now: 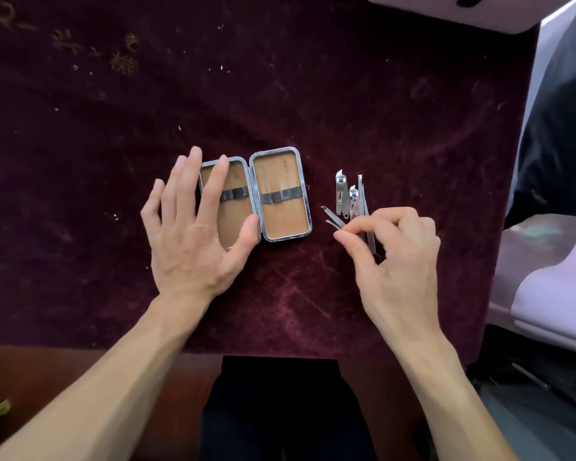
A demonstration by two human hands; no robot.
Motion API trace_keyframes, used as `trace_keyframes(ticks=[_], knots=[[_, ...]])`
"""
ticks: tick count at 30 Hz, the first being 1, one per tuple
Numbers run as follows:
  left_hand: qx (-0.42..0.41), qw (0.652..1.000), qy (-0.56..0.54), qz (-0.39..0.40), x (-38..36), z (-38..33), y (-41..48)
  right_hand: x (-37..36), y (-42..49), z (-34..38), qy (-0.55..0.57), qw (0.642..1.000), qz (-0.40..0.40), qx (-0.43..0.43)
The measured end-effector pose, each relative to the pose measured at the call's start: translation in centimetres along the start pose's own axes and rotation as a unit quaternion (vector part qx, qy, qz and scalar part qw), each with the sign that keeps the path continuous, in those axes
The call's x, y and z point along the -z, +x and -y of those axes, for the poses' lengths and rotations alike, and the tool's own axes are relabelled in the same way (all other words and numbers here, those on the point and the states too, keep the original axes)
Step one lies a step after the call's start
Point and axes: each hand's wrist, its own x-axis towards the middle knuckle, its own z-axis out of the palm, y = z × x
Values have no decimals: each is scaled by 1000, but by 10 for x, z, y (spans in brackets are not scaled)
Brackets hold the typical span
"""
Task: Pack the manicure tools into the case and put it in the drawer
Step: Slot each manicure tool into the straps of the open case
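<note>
The manicure case (281, 194) lies open flat on the dark red velvet cloth (280, 94), tan inside, with a dark elastic strap across each half. My left hand (193, 224) rests spread on its left half, fingers apart. To the right lie the metal tools: a larger nail clipper (341, 192), a smaller clipper (353, 202), a long file (363, 197) and tweezers (331, 218). My right hand (389, 254) pinches the near end of the tweezers between thumb and forefinger.
The cloth's near edge runs at about knee level, with a brown wooden surface (64, 367) below it. Pale lilac cushions (552, 294) sit to the right and a pale lilac item (446, 11) at the top right.
</note>
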Motion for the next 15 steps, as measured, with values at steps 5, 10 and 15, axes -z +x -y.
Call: trace_keyframes(ticks=[5, 10, 15], knots=[[5, 1000, 6, -4, -3, -1, -1, 9, -3, 8, 190, 977, -10, -98], [6, 1000, 14, -8, -4, -1, -1, 3, -11, 15, 193, 973, 22, -126], [5, 1000, 13, -10, -3, -2, -1, 2, -14, 24, 153, 979, -13, -133]])
